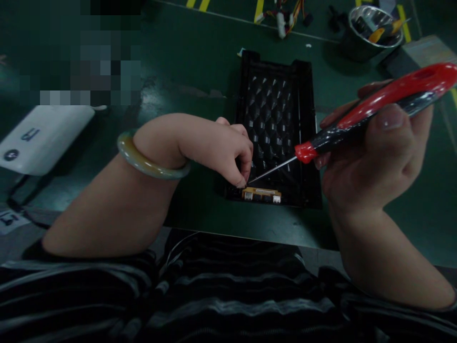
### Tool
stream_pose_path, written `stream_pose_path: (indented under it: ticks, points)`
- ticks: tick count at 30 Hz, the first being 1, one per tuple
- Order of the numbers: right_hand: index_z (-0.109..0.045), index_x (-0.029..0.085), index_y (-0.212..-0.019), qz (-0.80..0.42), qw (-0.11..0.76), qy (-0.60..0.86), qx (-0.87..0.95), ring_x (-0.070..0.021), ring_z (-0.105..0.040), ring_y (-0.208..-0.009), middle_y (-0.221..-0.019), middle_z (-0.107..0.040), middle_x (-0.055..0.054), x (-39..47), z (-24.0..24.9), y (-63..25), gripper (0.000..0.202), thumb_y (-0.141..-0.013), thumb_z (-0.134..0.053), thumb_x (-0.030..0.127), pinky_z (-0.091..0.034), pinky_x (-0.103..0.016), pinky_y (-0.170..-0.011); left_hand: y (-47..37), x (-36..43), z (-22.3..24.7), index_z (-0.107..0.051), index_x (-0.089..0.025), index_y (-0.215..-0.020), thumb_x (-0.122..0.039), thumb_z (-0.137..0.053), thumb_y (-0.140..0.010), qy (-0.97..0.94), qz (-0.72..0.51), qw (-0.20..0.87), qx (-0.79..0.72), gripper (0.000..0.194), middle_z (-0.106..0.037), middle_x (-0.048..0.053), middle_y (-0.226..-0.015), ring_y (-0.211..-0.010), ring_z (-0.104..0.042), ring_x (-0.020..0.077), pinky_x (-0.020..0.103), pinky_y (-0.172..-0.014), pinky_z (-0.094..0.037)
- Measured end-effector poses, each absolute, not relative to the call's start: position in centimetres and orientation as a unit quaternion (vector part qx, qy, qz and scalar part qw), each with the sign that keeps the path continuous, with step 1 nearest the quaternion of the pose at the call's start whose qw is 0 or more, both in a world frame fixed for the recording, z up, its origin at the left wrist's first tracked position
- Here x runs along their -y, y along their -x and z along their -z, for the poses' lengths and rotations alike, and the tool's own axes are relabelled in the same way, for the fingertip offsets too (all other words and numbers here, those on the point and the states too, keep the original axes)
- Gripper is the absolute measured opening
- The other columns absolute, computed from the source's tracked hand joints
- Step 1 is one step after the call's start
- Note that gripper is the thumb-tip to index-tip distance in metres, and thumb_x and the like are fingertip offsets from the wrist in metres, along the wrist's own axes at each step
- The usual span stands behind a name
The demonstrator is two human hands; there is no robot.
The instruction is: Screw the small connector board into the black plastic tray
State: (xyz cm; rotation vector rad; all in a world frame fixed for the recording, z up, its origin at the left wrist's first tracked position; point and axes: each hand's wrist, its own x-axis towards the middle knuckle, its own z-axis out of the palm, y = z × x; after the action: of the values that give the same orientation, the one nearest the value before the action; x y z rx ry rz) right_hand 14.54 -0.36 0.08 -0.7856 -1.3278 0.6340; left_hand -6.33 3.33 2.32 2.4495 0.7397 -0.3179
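In my right hand (374, 157) is a screwdriver (378, 112) with a red and black handle. Its thin shaft slants down to the left, and the tip ends at the fingertips of my left hand (232, 147). Thumb and forefinger of that left hand are pinched together there; whatever lies between them is hidden or too small to make out. Under both hands lies a black plastic panel (305, 95) with a textured, patterned middle. A small tan circuit board (262, 191) with white connectors sits along the panel's near edge, just below the screwdriver tip.
A metal bowl (357, 40) holding tools with yellow handles stands at the back right. Bundled cables with a white connector (281, 24) lie at the back. To the left is a white device (46, 138) with a cord. The green table's (200, 209) front edge runs close to my body.
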Motion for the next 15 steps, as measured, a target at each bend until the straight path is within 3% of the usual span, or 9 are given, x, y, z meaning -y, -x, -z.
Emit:
stream_pose_path:
  ticks: [5,10,15]
  points:
    - [-0.064,0.027,-0.1,-0.282,0.684,0.319,0.593,-0.0057,-0.047,-0.043,-0.073,-0.058,0.005,0.08,-0.15,-14.6,0.016,-0.092,-0.052,0.033,-0.032,-0.018,-0.036,5.75,-2.68,-2.57,-0.074,-0.017,-0.082,-0.043,-0.062,-0.08,-0.904,0.125,0.262,-0.313,0.03,-0.072,0.002,-0.098,-0.12,-0.043,0.0288,0.049,-0.113,-0.017]
    - [-0.066,0.026,-0.095,-0.28,0.702,0.294,0.585,-0.007,-0.05,-0.045,-0.076,-0.059,0.003,-0.48,-0.11,-14.97,0.014,-0.088,-0.055,0.031,-0.03,-0.02,-0.031,5.7,-2.51,-2.44,-0.077,-0.021,-0.086,-0.042,-0.063,-0.082,-0.902,0.115,0.257,-0.326,0.026,-0.07,0.001,-0.109,-0.122,-0.041,0.0296,0.052,-0.111,-0.019]
    - [-0.064,0.026,-0.097,-0.276,0.699,0.309,0.582,-0.0097,-0.056,-0.054,-0.077,-0.056,0.002,-0.61,0.03,-15.25,0.013,-0.089,-0.06,0.035,-0.041,-0.022,-0.039,5.84,-2.68,-1.97,-0.078,-0.026,-0.085,-0.042,-0.061,-0.081,-0.904,0.112,0.241,-0.335,0.024,-0.068,0.0,-0.11,-0.122,-0.042,0.0288,0.052,-0.11,-0.021]
